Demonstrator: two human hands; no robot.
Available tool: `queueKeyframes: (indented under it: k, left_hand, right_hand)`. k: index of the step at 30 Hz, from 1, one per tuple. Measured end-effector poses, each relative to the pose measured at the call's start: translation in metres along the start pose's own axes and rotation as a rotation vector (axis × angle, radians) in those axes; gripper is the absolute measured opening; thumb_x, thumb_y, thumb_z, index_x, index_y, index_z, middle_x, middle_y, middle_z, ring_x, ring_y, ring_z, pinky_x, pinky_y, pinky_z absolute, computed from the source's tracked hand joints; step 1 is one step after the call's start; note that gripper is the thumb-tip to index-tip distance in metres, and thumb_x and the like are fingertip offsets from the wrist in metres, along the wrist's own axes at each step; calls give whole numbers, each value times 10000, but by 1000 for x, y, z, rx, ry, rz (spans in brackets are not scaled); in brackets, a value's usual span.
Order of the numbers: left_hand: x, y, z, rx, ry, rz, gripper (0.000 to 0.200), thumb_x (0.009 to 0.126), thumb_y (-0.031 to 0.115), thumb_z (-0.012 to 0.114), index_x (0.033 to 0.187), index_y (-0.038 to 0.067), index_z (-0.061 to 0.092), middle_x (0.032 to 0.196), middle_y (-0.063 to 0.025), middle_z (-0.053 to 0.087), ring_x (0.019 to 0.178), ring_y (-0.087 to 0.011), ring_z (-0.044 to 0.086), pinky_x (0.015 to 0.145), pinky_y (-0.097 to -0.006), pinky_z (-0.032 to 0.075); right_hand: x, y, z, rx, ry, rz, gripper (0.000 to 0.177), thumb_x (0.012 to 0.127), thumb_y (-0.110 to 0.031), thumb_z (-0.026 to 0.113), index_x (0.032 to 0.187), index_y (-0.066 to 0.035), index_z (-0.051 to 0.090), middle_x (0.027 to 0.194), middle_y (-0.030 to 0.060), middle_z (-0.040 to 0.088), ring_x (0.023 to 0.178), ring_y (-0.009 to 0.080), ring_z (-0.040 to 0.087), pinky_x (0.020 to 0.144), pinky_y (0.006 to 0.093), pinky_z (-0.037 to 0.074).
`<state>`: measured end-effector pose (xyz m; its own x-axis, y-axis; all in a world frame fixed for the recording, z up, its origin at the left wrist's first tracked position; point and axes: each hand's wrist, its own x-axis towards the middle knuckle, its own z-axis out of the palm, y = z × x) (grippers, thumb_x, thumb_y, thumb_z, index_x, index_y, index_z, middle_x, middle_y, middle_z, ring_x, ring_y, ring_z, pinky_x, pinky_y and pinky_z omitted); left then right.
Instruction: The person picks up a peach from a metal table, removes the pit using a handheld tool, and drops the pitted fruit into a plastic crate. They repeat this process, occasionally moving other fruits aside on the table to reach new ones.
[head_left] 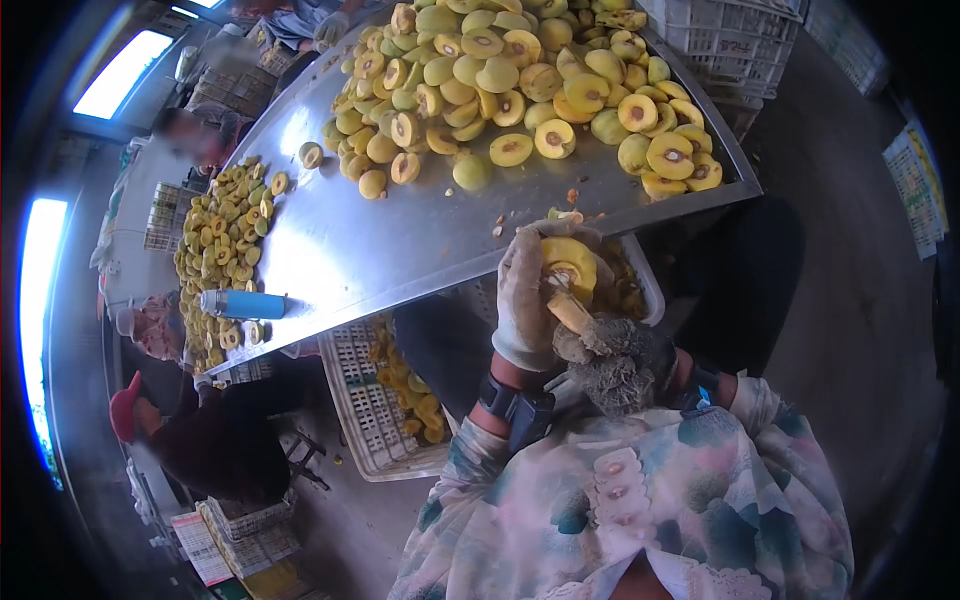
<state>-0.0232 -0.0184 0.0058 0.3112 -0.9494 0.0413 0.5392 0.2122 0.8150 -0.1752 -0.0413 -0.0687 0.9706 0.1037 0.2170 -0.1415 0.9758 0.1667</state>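
Note:
My left hand (524,300), in a pale work glove, is closed around a yellow peach half (568,268), its cut face turned up with the brownish centre showing. My right hand (615,365), in a worn grey fuzzy glove, grips a tool with a light wooden handle (570,311). The tool's end meets the lower edge of the peach's centre; its working tip is hidden. Both hands are above my lap, just off the edge of the metal table (400,262). Below them, partly covered, stands a pale container (652,290) with fruit pieces.
A big heap of peach halves (480,75) covers the table's far side. A smaller pile (225,235) and a blue bottle (243,304) are at left. A white crate (362,420) with fruit pieces stands below. Co-workers sit along the left; stacked crates (725,45) stand at upper right.

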Motion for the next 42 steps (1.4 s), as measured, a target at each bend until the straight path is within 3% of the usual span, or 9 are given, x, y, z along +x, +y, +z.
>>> queueKeyframes:
  k: [2, 9, 12, 14, 30, 31, 33, 35, 42]
  left_hand:
    - [2, 3, -4, 350, 167, 96, 375, 942, 330, 410, 1066, -7, 519, 948, -142, 616, 756, -216, 628, 619, -307, 504]
    - [-60, 75, -62, 459, 577, 125, 335, 904, 326, 523, 1010, 12, 570, 936, -147, 632, 708, -184, 626, 505, -244, 477]
    - [-85, 103, -136, 996, 642, 84, 322, 863, 297, 594, 1005, 9, 586, 961, -153, 621, 725, -195, 627, 572, -256, 494]
    - [-83, 123, -134, 2287, 628, -111, 364, 780, 299, 674, 1024, 43, 590, 1032, -162, 589, 897, -304, 599, 751, -344, 490]
    - [147, 28, -130, 1846, 205, -21, 457, 721, 164, 689, 1137, 136, 501, 1122, -146, 523, 905, -282, 587, 732, -373, 505]
    - [136, 34, -129, 1856, 214, -31, 457, 721, 164, 689, 1137, 136, 501, 1122, -146, 523, 905, -282, 587, 732, -373, 505]
    - [111, 54, -117, 347, 139, -242, 364, 795, 166, 619, 1128, 84, 497, 1019, -104, 565, 812, -208, 603, 563, -277, 489]
    - [86, 52, -100, 202, 142, -182, 338, 845, 276, 536, 1112, 71, 512, 991, -106, 578, 736, -196, 596, 503, -252, 451]
    - [38, 35, -59, 3, 212, -114, 451, 917, 458, 380, 1045, 53, 531, 986, -140, 593, 613, -185, 567, 443, -227, 412]
  right_hand:
    - [3, -7, 33, -38, 217, 25, 217, 870, -239, 581, 953, -52, 508, 780, 21, 524, 564, 109, 518, 467, 240, 450]
    - [-3, -33, 21, -734, 1088, 74, 278, 830, -225, 642, 1081, -144, 555, 671, -9, 549, 509, 82, 512, 358, 217, 348]
    - [-5, -44, -45, -1431, 927, 227, 265, 819, -302, 613, 1022, -131, 603, 650, 94, 588, 504, 198, 551, 434, 317, 428]
    - [-6, -47, -93, -2006, 745, 362, 253, 820, -306, 584, 971, -107, 626, 669, 132, 604, 509, 242, 565, 473, 358, 455]
    - [-41, -63, -101, -2745, 342, 431, 269, 756, -202, 518, 918, -30, 646, 817, 202, 635, 695, 317, 617, 649, 389, 494]
    - [-40, -60, -88, -2677, 424, 363, 271, 767, -190, 510, 953, -33, 629, 818, 187, 635, 692, 301, 616, 644, 384, 493]
    - [-34, -59, -63, -2595, 484, 291, 276, 777, -178, 502, 988, -37, 611, 818, 172, 635, 689, 285, 614, 639, 378, 492]
    - [-28, -56, -36, -1356, 801, -69, 248, 840, -172, 499, 1050, -57, 566, 769, 80, 616, 657, 187, 592, 596, 324, 476]
    - [32, -35, 58, -1226, 861, -132, 244, 864, -191, 576, 1078, -80, 540, 687, -14, 532, 575, 60, 480, 509, 237, 415]
